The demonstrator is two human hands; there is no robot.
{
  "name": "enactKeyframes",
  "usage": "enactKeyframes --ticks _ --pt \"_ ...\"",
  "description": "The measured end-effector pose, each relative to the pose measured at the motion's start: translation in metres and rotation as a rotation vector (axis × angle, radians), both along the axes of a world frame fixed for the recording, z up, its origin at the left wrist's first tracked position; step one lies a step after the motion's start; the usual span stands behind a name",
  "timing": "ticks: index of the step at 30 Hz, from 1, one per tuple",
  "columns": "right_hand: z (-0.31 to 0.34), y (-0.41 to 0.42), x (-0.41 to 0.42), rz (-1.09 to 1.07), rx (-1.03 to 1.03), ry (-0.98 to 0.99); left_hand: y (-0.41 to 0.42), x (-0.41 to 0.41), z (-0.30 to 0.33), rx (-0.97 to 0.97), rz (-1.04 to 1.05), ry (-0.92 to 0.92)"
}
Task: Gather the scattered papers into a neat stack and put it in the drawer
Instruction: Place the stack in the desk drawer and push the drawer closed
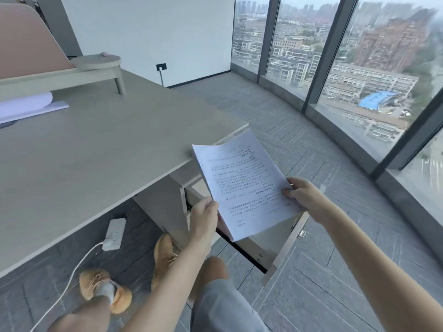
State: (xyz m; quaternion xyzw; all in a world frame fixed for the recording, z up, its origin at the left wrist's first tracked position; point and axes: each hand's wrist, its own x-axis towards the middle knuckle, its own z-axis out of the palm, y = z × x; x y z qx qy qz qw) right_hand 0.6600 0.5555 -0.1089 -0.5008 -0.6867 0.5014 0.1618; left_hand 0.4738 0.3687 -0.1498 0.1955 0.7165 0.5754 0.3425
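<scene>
A stack of printed white papers hangs in the air above the pulled-out drawer at the desk's right end. My left hand grips the stack's lower left edge. My right hand pinches its right edge. The sheets tilt, with the far end raised over the desk corner. The paper hides most of the drawer's inside.
The grey desk fills the left, with a roll of white paper and a raised shelf at its back. Under it lie a white power strip with its cable, and my feet in tan shoes. Floor-to-ceiling windows line the right side.
</scene>
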Motion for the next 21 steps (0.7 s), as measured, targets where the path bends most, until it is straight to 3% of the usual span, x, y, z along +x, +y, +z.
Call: enactKeyframes --ticks 6,21 --pt "-0.007 0.030 0.028 0.024 -0.040 -0.111 0.004 0.022 0.002 0.032 -0.089 0.031" --pt "-0.044 0.075 -0.023 0.143 0.059 -0.476 0.064 0.020 -0.042 -0.328 -0.530 0.716"
